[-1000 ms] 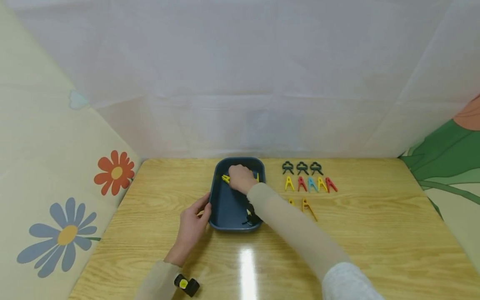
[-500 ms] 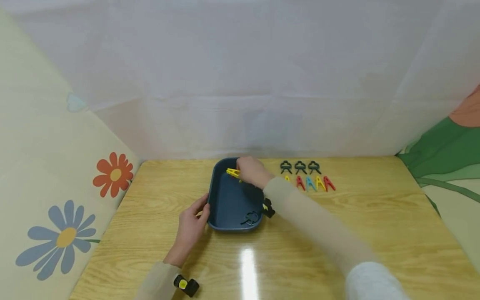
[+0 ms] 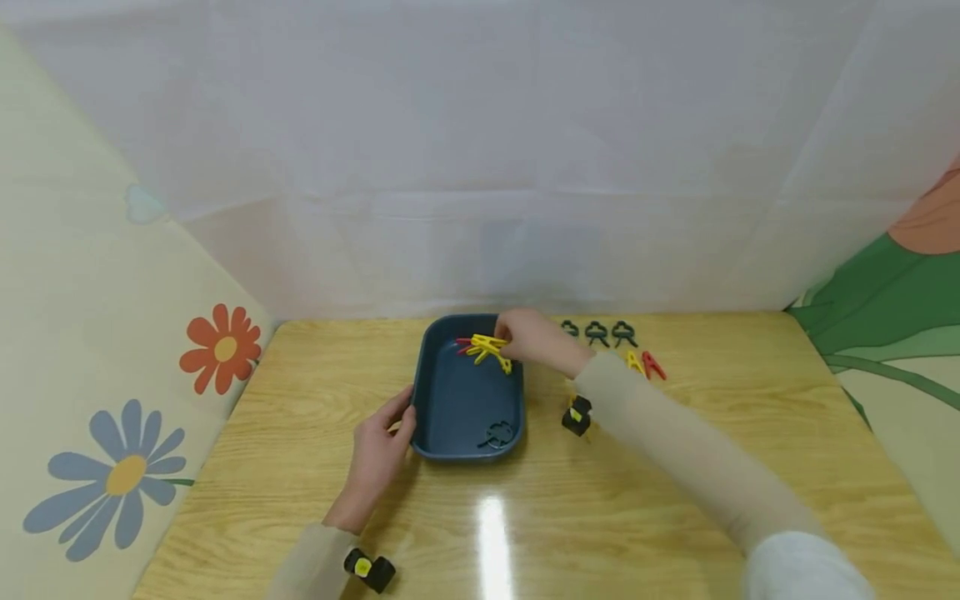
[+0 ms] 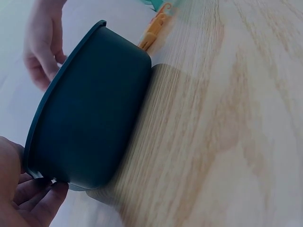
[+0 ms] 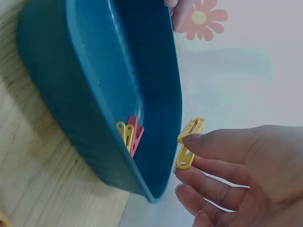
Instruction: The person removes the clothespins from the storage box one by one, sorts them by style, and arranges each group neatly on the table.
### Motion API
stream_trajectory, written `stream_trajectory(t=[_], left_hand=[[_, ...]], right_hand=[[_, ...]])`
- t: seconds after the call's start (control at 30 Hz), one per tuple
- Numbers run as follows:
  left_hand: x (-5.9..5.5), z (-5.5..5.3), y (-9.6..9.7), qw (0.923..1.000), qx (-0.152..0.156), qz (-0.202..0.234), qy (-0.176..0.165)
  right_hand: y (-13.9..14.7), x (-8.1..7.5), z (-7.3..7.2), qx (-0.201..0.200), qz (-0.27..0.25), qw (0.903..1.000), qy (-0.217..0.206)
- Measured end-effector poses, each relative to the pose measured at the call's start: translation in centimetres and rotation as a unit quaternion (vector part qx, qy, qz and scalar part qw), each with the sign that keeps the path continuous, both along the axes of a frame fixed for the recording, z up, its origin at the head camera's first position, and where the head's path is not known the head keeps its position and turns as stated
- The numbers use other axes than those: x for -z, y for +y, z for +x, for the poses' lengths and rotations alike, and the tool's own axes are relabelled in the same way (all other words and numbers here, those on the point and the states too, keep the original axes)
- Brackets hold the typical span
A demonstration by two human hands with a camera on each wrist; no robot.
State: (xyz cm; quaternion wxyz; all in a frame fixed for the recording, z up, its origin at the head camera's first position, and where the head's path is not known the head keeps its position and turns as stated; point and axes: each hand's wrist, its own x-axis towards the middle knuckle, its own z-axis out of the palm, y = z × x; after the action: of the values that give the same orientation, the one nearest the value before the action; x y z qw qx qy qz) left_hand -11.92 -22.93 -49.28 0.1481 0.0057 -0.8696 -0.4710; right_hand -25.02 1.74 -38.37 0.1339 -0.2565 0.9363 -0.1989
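A dark blue, deep-sided tray (image 3: 465,404) stands on the table in the head view. My left hand (image 3: 380,442) grips its left wall, with fingertips against the outside in the left wrist view. Over the tray's far right rim, my right hand (image 3: 538,340) pinches a yellow clothespin (image 5: 190,146) between thumb and fingers. Inside the tray, a yellow clothespin (image 5: 125,135) lies beside a red clothespin (image 5: 136,137). A dark clip (image 3: 498,434) rests at the tray's near right corner.
Right of the tray, dark clips (image 3: 597,333) form a row. In front of them lie a yellow clothespin (image 3: 634,363) and a red clothespin (image 3: 654,367); my right forearm covers others. A white sheet (image 3: 420,250) rises behind the table.
The right hand has drawn rightward from the middle of the tray to its right rim, carrying a yellow clothespin. Red shows in the tray now. The left hand keeps its hold.
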Motion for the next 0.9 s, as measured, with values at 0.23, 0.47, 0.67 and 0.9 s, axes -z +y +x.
stream_trajectory(t=[0.23, 0.47, 0.67, 0.9], left_hand=[[-0.1, 0.0, -0.1, 1.0000, 0.004, 0.004, -0.002], [0.0, -0.1, -0.2, 0.9999, 0.005, 0.002, -0.009], [0.1, -0.1, -0.3, 0.9999, 0.008, 0.001, -0.008], [0.4, -0.2, -0.4, 0.9999, 0.007, 0.004, -0.010]], right_hand=[[3.1, 0.1, 0.6, 0.000, -0.025, 0.9996, -0.010], [6.3, 0.7, 1.5, 0.005, -0.044, 0.9988, -0.019], [8.9, 0.9, 2.2, 0.018, -0.041, 0.9989, -0.014], [11.8, 1.6, 2.4, 0.038, -0.071, 0.9967, -0.004]])
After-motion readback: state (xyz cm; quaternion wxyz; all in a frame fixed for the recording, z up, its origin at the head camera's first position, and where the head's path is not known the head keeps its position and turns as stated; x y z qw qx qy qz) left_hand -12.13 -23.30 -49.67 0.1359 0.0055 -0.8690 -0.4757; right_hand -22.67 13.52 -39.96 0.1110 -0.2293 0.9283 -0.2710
